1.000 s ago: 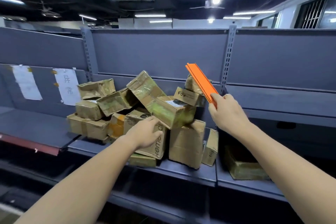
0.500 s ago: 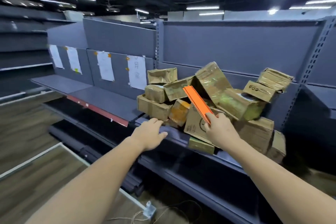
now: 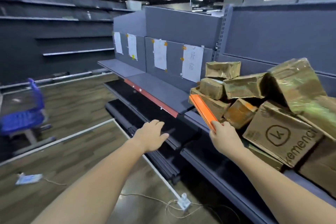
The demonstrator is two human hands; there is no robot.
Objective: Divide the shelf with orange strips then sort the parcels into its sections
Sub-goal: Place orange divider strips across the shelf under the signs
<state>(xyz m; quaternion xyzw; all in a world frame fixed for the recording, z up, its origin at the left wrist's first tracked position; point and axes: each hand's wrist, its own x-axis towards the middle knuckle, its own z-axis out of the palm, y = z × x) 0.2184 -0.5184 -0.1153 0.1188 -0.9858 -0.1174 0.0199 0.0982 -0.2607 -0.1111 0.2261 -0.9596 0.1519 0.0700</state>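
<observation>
**Orange strips in hand, parcels heaped at right**

Person at the grey shelf (image 3: pixel 160 87), both arms out in front. Right hand (image 3: pixel 224 135), centre-right of frame, grips a bundle of orange strips (image 3: pixel 202 110) by the near end w/ fingers wrapped round it; the strips angle up and to the left, far end just in front of the parcel pile. Can't tell if the strips touch any box.

Left hand (image 3: pixel 151 135), near centre, palm down, fingers straight and together, holding nothing. It hovers in front of the shelf's front edge, above the dark lower tiers; no contact I can make out.

Parcels (image 3: pixel 254 96) are piled at right of frame on the shelf, taped brown cardboard boxes stacked every which way, some tilted. Biggest near one, a printed box (image 3: pixel 281 132), carries a circled "k" logo & lettering on its face. Shelf stretch left of the pile has a red strip along part of its front edge.

Paper sheets (image 3: pixel 192 63) taped to the back panel, upper centre. Blue cart (image 3: pixel 23 118) at left edge on wood floor. White cable box (image 3: pixel 184 202) w/ cord on floor, lower centre.
</observation>
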